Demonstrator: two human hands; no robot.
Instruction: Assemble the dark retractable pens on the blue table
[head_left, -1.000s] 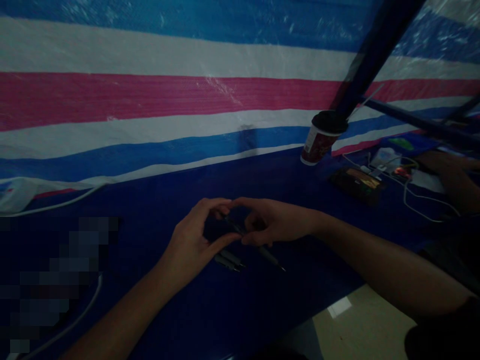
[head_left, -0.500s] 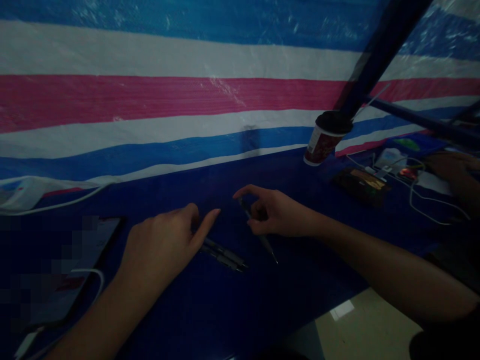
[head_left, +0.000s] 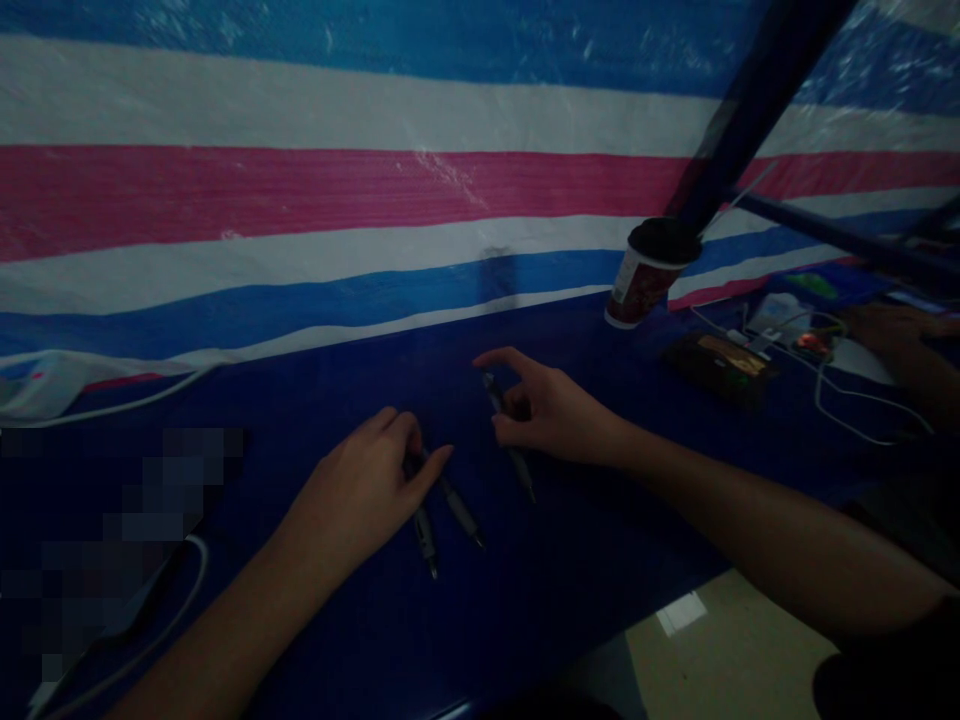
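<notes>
My left hand [head_left: 367, 475] is closed with curled fingers over the upper ends of two dark pens, the left pen [head_left: 424, 540] and the middle pen [head_left: 461, 508]. Their tips fan apart toward me on the blue table [head_left: 525, 600]. To the right, my right hand [head_left: 551, 410] grips a third dark pen [head_left: 517, 465] between thumb and curled fingers. Its index finger stretches past the pen's top end, and the tip points down toward me. The fingertips of my left hand are partly hidden.
A lidded paper cup [head_left: 646, 280] stands by the striped sheet [head_left: 337, 190]. Farther right are a dark packet [head_left: 724, 365], white cables [head_left: 847, 400] and another person's hand [head_left: 892, 325]. A tablet-like device, partly blurred out, lies left beside a white cable [head_left: 201, 570].
The two pens under my left hand have swung toward me and spread apart. My left hand has shifted slightly right. The pen in my right hand has turned a little more upright.
</notes>
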